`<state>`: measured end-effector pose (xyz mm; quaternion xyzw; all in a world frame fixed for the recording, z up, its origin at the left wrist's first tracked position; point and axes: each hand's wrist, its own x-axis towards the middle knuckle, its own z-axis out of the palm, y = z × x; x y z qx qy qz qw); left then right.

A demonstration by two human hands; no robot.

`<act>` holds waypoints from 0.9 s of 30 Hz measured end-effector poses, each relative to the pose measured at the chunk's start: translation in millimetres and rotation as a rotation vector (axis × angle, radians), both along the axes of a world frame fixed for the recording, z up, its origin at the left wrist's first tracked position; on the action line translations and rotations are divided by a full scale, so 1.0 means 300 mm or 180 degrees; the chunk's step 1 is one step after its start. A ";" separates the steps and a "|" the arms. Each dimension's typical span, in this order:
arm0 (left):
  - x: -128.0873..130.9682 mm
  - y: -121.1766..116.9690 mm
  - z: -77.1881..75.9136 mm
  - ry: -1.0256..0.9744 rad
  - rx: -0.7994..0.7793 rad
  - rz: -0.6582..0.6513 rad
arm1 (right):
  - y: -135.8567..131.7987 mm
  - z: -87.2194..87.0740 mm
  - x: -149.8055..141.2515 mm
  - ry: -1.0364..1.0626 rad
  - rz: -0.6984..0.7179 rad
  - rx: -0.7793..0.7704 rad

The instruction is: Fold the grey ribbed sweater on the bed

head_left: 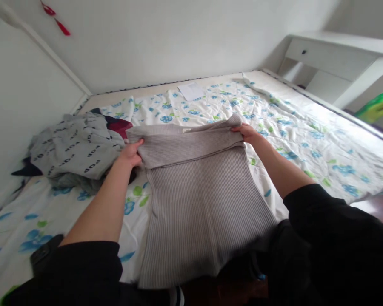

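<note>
A grey ribbed knit garment (201, 216) lies flat on the bed, with its upper part folded over into a thick band (181, 145). My left hand (131, 154) grips the left end of that folded band. My right hand (246, 132) holds the band's right end, fingers curled over the fabric. Both forearms reach forward from black sleeves. Below the fold, the lower garment hangs toward me, and my body hides part of its near edge.
The bed's floral sheet (319, 144) runs to a white wall on the left. A heap of grey printed clothing (73, 146) with a dark red garment (119, 126) sits left of my left hand. A paper sheet (190, 91) lies at the bed's far end; a white drawer unit (332, 59) stands beyond the right corner.
</note>
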<state>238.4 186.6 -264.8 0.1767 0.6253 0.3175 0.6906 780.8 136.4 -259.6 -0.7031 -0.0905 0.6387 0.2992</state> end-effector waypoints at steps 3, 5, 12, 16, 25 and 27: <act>-0.040 -0.018 0.149 -0.0010 -0.0050 0.0239 | -0.057 0.103 0.053 0.0252 0.0011 0.0663; -0.100 -0.137 0.266 -0.0017 -0.0030 0.0046 | -0.203 0.189 0.093 0.0300 0.0318 0.0797; -0.329 -0.733 0.560 0.0742 -0.1304 -0.1410 | -0.807 0.421 0.195 0.0259 0.1787 -0.0424; -0.328 -0.825 0.636 0.0814 -0.1579 -0.1398 | -0.865 0.482 0.171 0.0264 0.1677 -0.0777; -0.107 -0.942 0.725 0.1094 -0.1892 -0.1894 | -0.917 0.508 0.042 -0.0176 0.1870 -0.1633; -0.071 -0.971 0.736 0.1001 -0.1691 -0.2079 | -0.925 0.514 0.049 -0.0168 0.1877 -0.1639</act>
